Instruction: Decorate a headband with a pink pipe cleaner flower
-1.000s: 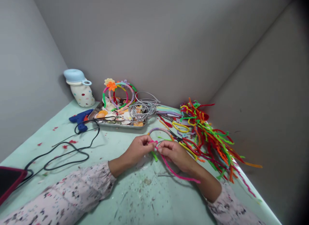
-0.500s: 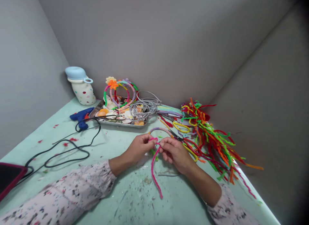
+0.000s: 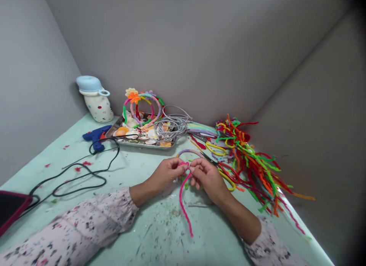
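Grey walls meeting in a corner behind a pale green bench [image 3: 160, 239], speckled with flecks and fluff. Near the middle, left hand [image 3: 167, 174] and right hand [image 3: 207, 178] drawn close, fingertips almost touching, both pinching the top end of a pink pipe cleaner [image 3: 183, 205]. Bent into a small tight curl between the fingertips; below that, trailing loose and nearly straight toward the near edge, tail resting on the bench. Short green piece [image 3: 185, 186] lying just under the hands (part of the same work or a scrap, cannot tell). Just behind the hands, a purple-wrapped headband [image 3: 190, 152] lying on the bench, with scissors [image 3: 211, 160] beside it.

Judged early in the shaping: only the first curl made, most of the pink length unworked, nothing yet fixed to the purple-wrapped headband as far as visible. Further back, signs of finished pieces: decorated headbands [image 3: 141, 106] standing in a metal tray [image 3: 143, 145], bare grey hoops [image 3: 171, 127] heaped at its right end. Plenty of stock left in the bright pile of pipe cleaners [image 3: 251, 159] to the right. Blue glue gun [image 3: 95, 138] lying well apart on the left, black cord [image 3: 85, 178] looping across the bench, spotted bottle [image 3: 95, 102] back in the corner.
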The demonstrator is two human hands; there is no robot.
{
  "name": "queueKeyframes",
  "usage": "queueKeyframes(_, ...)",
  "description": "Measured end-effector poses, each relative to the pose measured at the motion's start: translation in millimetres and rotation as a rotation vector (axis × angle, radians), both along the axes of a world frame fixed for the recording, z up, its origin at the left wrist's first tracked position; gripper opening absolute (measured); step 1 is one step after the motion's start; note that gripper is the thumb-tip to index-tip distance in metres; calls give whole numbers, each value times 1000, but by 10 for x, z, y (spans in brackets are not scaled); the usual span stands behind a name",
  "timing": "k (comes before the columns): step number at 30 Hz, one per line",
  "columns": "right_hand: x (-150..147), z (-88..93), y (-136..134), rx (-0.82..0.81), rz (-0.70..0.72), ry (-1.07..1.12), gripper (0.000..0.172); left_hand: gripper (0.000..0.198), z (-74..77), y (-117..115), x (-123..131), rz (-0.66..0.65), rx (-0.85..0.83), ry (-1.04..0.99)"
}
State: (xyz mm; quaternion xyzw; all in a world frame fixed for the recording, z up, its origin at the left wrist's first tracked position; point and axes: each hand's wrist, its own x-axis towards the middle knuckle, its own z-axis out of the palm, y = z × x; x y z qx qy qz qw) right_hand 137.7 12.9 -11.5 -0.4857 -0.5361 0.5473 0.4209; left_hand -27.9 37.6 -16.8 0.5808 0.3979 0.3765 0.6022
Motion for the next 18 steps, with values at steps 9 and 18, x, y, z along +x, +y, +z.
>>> queueKeyframes(9, -37, -90, 10, 99, -99, 19, 19, 19, -38, 11, 12, -22, 2, 3)
queueKeyframes(18, -3, -145, -43, 261, -3, -39, 16, 24, 20, 12, 21, 6, -45, -50)
